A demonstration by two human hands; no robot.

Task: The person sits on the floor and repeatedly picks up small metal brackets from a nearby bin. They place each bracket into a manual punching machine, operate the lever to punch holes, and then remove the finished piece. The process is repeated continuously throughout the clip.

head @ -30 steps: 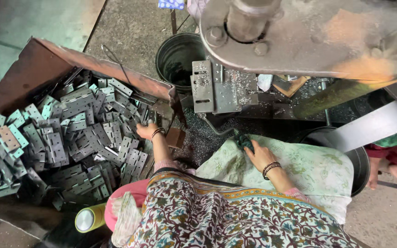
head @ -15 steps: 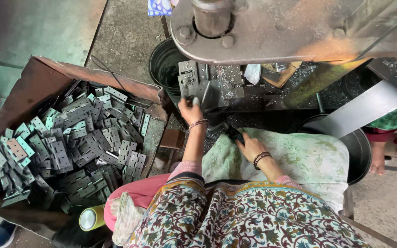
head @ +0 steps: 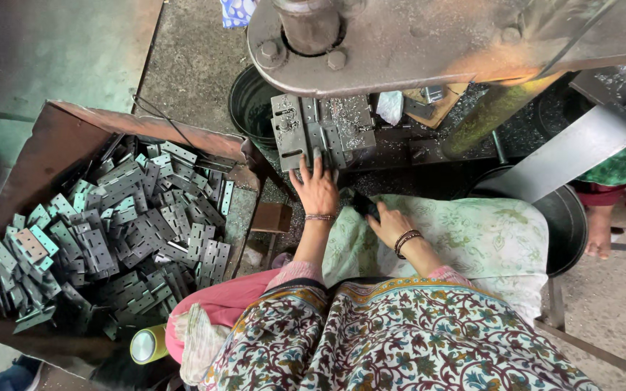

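Note:
My left hand reaches forward to the grey die block under the press head. Its fingers are stretched out with the tips on the block's near edge, and I cannot see whether a plate lies under them. My right hand rests on the pale green patterned cloth over my lap, its fingers closed on a small dark tool. On my left, a rusty brown box holds a heap of several grey-green hinge plates.
A black bucket stands behind the box. A dark round tub sits on the right beside another person's bare foot. A slanted grey metal bar crosses at right. A yellow-rimmed can lies by my left knee.
My left hand left the heap of plates in the box and went up to the die block, where its fingers now lie flat. My right hand stayed on the cloth.

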